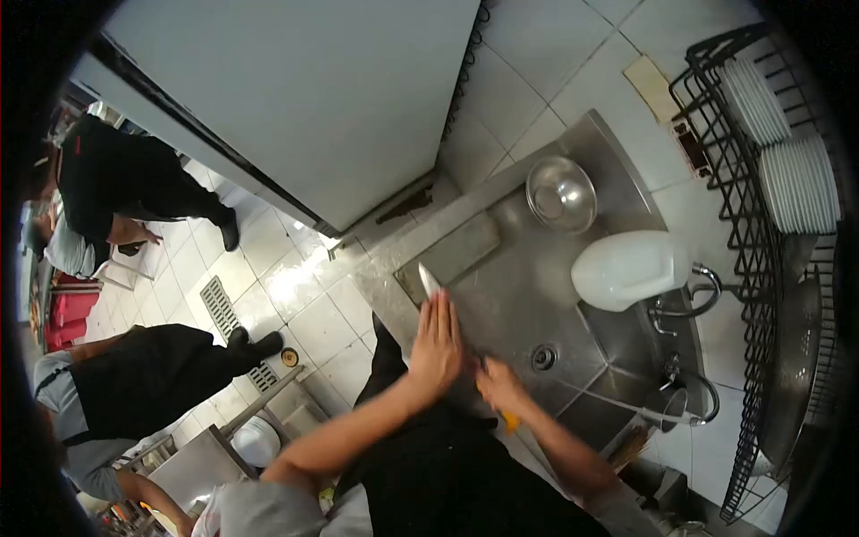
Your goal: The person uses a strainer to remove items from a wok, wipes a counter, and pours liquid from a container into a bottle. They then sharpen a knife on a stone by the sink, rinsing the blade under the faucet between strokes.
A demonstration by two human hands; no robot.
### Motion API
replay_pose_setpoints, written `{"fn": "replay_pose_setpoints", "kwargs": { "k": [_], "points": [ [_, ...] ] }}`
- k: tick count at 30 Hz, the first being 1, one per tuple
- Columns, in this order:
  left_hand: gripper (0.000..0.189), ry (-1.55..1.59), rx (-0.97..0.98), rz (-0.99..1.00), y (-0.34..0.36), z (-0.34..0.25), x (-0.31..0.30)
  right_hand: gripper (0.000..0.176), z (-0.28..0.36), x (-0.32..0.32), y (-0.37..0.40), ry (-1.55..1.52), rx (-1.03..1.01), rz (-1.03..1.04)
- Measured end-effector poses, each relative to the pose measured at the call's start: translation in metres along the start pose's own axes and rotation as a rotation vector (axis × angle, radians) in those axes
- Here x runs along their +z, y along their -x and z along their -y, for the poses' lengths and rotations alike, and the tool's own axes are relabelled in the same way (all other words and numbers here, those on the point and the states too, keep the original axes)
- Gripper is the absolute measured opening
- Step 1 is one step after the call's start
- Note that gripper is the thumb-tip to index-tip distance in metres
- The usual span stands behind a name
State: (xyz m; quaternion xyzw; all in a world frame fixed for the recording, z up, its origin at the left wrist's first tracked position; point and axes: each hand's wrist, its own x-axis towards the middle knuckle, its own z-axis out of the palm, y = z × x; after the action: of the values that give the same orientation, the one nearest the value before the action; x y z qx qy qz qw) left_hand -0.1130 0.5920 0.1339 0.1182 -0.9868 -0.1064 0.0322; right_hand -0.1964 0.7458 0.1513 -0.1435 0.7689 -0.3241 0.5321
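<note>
My left hand (436, 351) lies flat with its fingers stretched out along a knife. The pointed blade (429, 280) shows past my fingertips, over the sink's near edge. My right hand (501, 387) is closed around the knife's handle, and an orange end (511, 421) shows below it. Most of the blade is hidden by my hands. A flat grey rectangular block (461, 257) lies on the metal surface just beyond the blade tip.
The steel sink (501, 309) holds a metal bowl (561, 194) and a white container (626, 270) near two faucets. A black rack (738, 215) with stacked white plates (798, 183) stands right. Two people (134, 174) in dark clothing are at left, beside a large white appliance (304, 98).
</note>
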Motion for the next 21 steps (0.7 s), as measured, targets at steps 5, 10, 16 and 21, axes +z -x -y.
{"fn": "replay_pose_setpoints", "kwargs": {
  "k": [5,10,16,21],
  "points": [
    [0.079,0.032,0.082,-0.119,-0.099,0.059,0.013,0.022,0.027,-0.03,-0.084,0.055,-0.067,-0.17],
    [0.097,-0.048,0.332,-0.034,-0.167,0.096,-0.007,0.023,0.056,-0.022,-0.122,-0.2,-0.196,-0.312],
    [0.06,-0.009,0.031,0.001,-0.005,0.002,-0.001,0.02,-0.022,0.005,0.003,-0.005,-0.08,-0.065],
    [0.071,-0.098,0.252,-0.181,-0.149,0.088,0.018,0.031,0.048,-0.037,-0.11,-0.144,-0.238,-0.244]
  ]
}}
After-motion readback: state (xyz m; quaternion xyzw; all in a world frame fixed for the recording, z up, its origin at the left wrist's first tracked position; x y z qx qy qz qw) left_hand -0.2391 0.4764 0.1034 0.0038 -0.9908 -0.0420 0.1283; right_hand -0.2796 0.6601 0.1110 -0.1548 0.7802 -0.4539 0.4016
